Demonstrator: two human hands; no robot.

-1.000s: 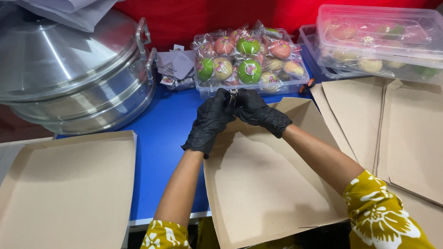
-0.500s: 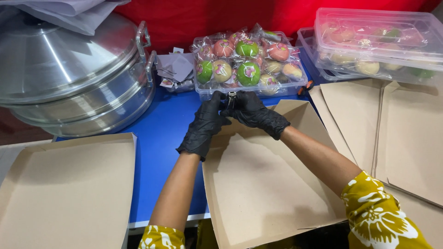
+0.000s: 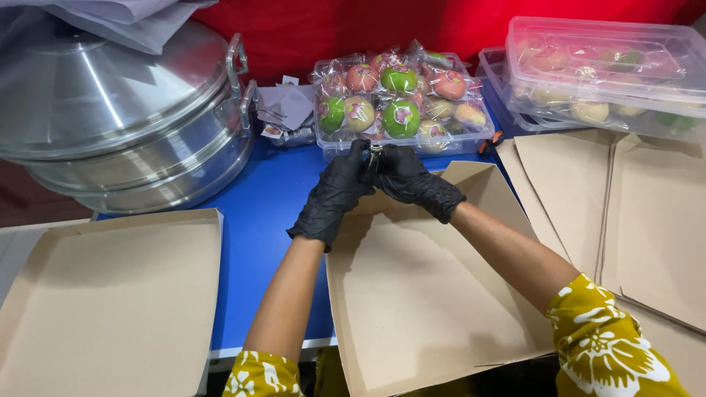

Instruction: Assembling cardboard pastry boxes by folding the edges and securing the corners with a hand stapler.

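An open brown cardboard box (image 3: 412, 294) lies on the blue tabletop (image 3: 257, 220), with a second open cardboard box (image 3: 103, 294) to its left. Behind them stand a stacked aluminium steamer (image 3: 125, 125) at left and a clear plastic tray of wrapped round sweets (image 3: 401, 103) at centre; flat cardboard sheets (image 3: 647, 220) lie right.

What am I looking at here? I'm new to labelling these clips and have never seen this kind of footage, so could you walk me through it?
There is no machine: a person wears a camera on the head, so the one view looks down at their own arms. Both hands wear black gloves. The left hand and right hand meet at the far corner of an open brown cardboard box, pinching a small metal tool; what kind of tool it is cannot be told. They work over a blue table. Behind the hands sits a clear tray of wrapped round sweets, green and pink. To the left are large metal steamer pots, and another open box lies nearer. Lidded clear containers stand at the right.
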